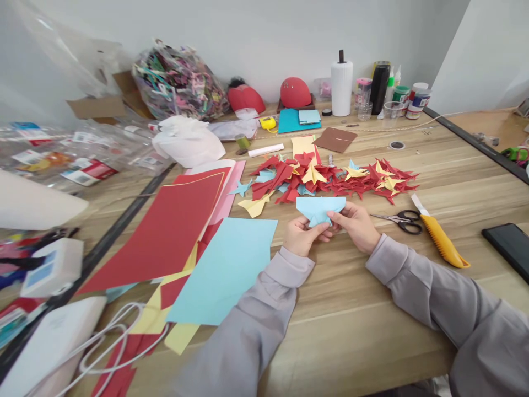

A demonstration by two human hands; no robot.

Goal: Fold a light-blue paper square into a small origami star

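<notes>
Over wooden workbench (351, 336): left hand (301, 236), right hand (353, 226) gripping folded light-blue paper (319, 209), scissors (399, 221) near.

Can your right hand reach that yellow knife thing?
Probably yes. The right hand is holding the folded light blue paper, so it would likely need to let go first. The black-handled scissors lie between it and the yellow utility knife, but the hand could likely pass over them.

Pale blue folded paper (318, 210) sits just in front of a heap of red and yellow paper stars (330, 179). Left of the heap lie a red sheet (157, 231) and a sky-blue sheet (223, 270); right of it, a yellow craft knife (440, 240) and black-handled scissors (409, 222).
</notes>
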